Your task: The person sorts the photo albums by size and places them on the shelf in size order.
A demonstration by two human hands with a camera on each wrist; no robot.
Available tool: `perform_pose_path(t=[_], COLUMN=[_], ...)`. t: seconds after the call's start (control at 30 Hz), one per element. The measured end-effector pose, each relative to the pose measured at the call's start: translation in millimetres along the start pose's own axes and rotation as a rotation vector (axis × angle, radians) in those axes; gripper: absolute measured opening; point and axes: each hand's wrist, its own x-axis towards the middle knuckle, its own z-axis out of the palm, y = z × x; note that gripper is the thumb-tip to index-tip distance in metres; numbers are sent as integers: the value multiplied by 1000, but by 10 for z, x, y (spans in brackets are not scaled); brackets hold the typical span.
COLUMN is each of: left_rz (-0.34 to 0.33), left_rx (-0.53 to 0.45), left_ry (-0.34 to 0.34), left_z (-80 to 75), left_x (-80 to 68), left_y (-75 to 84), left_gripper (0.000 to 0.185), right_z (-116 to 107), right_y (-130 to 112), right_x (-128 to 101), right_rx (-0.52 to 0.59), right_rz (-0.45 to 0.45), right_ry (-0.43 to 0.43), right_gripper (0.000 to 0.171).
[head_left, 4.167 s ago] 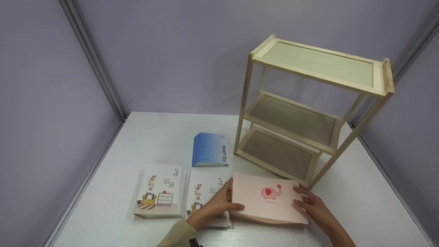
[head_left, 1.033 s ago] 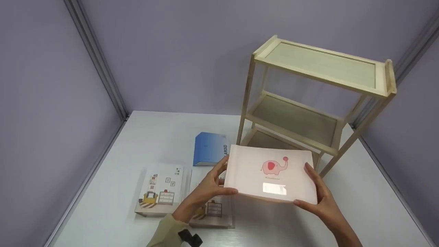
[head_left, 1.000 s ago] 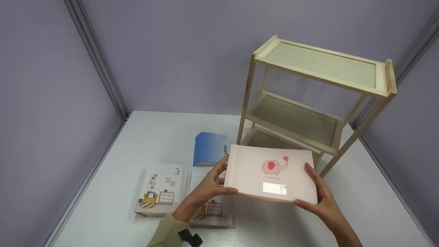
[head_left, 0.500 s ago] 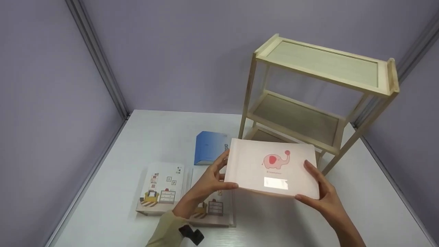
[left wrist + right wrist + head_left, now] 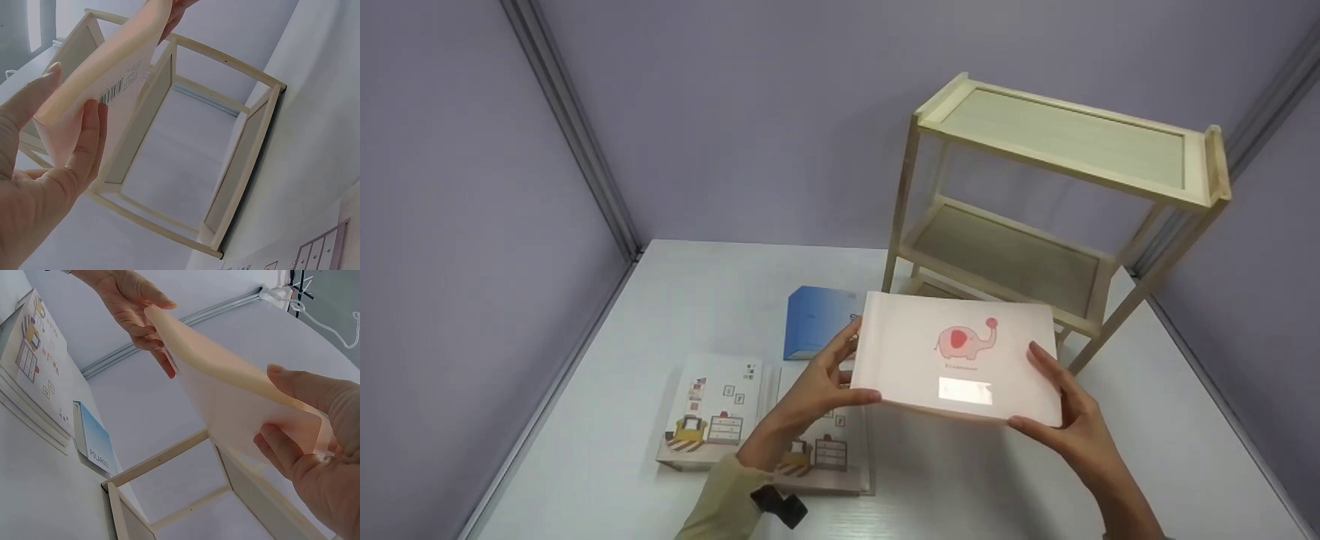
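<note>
A pale pink book (image 5: 915,345) with an elephant drawn on its cover is held up above the table in both hands. At its left edge my left hand (image 5: 817,386) grips it, thumb on the cover and fingers underneath. My right hand (image 5: 1072,416) holds the opposite edge near the front corner, thumb along the front. A barcode shows on the underside of the book in the left wrist view. Behind the book, a three-tier wooden shelf (image 5: 1065,139) stands on the table, its bottom tier (image 5: 934,291) mostly hidden by the book.
Two white books with room drawings lie at the left: one white book (image 5: 720,405) fully in sight, another white book (image 5: 829,457) partly under the left forearm. A blue book (image 5: 817,319) marked POLAROID lies behind them. Walls enclose the white table (image 5: 720,277).
Both hands have lifted the pink book from low by the shelf's front and levelled it; over the last second it has moved slightly up in view. The other books and the shelf stay put.
</note>
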Motion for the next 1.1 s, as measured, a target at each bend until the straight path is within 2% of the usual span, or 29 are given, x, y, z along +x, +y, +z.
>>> perform_pose_path(t=[0.07, 0.33, 0.57, 0.77, 0.9, 1.1], left_rz=[3, 29, 46, 46, 71, 115], left_rx=[-6, -18, -24, -18, -10, -57], left_ry=[4, 4, 10, 47, 50, 31], left_z=[-22, -35, -42, -39, -41, -55], left_x=[30, 47, 61, 72, 81, 83], left_y=[-50, 10, 59, 99, 125, 161], left_gripper=[104, 103, 102, 101, 101, 96], right_z=[-6, -28, -27, -24, -19, -11], right_y=[-12, -72, -116, -156, -187, -239], right_x=[6, 53, 78, 102, 120, 153], right_rx=[10, 48, 36, 50, 51, 66], right_rz=[-18, -82, -97, -106, -108, -97], right_ry=[-2, -11, 10, 11, 20, 22], right_gripper=[90, 88, 87, 87, 87, 88])
